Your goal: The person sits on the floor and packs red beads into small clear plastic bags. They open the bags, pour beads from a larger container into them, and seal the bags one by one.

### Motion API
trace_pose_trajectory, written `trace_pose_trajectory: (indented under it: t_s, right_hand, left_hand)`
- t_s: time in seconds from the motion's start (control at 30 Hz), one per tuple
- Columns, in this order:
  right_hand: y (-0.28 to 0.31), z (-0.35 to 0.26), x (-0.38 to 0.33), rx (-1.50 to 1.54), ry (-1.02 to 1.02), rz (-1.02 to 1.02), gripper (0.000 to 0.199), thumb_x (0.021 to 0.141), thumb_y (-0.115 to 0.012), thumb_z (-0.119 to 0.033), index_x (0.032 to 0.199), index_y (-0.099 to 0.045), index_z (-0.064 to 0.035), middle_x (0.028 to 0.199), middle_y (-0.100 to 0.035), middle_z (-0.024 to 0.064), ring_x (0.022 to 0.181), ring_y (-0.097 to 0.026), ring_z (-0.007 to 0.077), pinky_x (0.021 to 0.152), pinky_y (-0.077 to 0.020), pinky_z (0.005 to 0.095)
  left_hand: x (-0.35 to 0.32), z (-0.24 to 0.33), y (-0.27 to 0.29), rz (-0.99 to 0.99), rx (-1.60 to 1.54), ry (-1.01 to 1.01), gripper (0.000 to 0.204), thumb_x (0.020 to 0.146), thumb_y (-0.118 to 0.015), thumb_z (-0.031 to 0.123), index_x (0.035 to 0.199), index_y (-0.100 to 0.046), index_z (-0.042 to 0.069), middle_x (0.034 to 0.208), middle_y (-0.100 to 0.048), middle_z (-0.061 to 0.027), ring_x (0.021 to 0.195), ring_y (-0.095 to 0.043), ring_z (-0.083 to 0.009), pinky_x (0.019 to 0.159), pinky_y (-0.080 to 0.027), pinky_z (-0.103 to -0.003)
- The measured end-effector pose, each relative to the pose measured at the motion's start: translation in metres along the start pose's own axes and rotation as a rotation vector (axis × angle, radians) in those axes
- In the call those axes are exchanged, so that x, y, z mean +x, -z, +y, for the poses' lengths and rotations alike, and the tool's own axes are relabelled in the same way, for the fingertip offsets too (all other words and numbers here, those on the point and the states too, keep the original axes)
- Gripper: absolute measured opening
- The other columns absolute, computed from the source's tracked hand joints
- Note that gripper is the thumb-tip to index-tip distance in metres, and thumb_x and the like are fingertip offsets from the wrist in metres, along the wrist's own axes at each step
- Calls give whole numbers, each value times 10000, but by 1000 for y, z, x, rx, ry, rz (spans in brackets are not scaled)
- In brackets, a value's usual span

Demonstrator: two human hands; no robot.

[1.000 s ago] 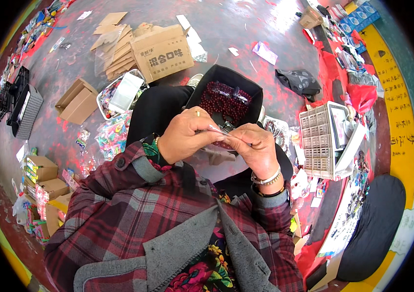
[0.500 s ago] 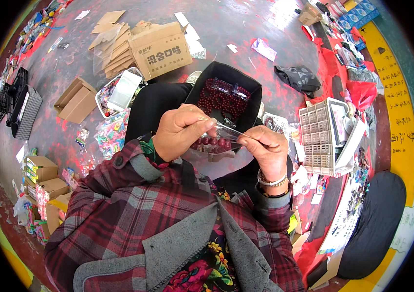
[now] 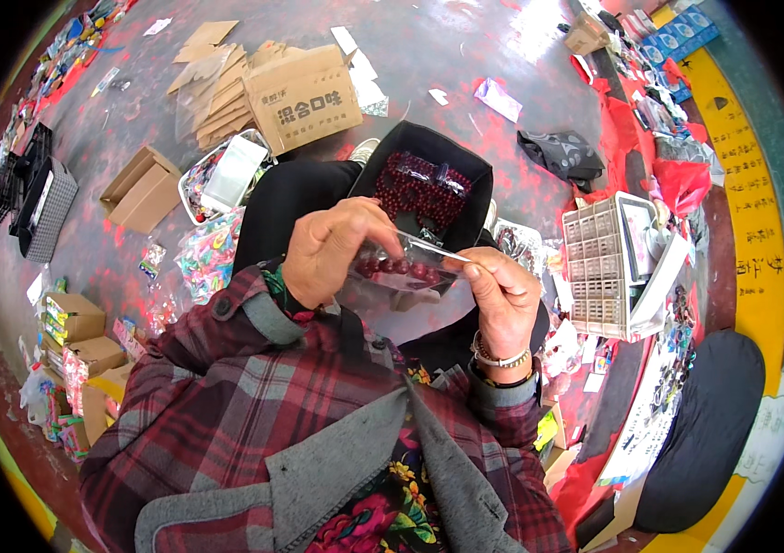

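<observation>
A small clear plastic bag (image 3: 383, 288) with dark red round beads (image 3: 401, 268) inside hangs between my hands. My right hand (image 3: 504, 293) pinches its upper right corner between thumb and fingers. At the upper left part of the bag, my left hand (image 3: 335, 251) has its fingers curled against the film; its thumb is mostly hidden. Beyond the hands stands a black open box (image 3: 465, 175), with several strings of dark red beads (image 3: 415, 189) in clear wrapping lying in it.
White baskets (image 3: 191, 189) of small goods and a brown carton (image 3: 309, 97) with flattened cardboard lie at the far left. A beige plastic crate (image 3: 592, 267) rests on its side to my right. A dark grey bag (image 3: 562, 155) lies on the red-spotted floor.
My left fingers have shifted from a thumb-and-finger pinch at the bag's top to a curl with the thumb tucked away. The bag now hangs flatter, and my right hand is slightly lower.
</observation>
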State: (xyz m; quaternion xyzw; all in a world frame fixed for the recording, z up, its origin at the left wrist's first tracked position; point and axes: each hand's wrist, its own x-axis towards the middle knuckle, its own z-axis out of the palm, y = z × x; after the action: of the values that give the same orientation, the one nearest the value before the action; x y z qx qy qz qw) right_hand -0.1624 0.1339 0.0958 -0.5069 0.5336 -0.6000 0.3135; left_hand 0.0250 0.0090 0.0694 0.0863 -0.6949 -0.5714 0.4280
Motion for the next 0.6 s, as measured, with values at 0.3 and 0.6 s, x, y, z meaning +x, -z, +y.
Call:
trace_pose_trajectory:
  t_s: [0.3,0.6]
  right_hand:
    - [-1,9,7,-567,309,-58,25,770,-643,-42,786,-625,-46,764,-636,70,717,-606,235,682,-439,323]
    - [-3,7,9,-679,391,-181,50,745,-666,-96,774,-633,-71,759,-645,47,709,-607,224,665,-435,331]
  left_hand:
    - [21,24,-6,-196,824,-190,481,699,-733,295,1098,-591,67,1168,-563,-85,1197,-426,-291,1006,-296,-428]
    - [16,2,-7,-365,758,-227,119,741,-697,200,783,-653,98,822,-664,-2,976,-593,-193,960,-357,-441]
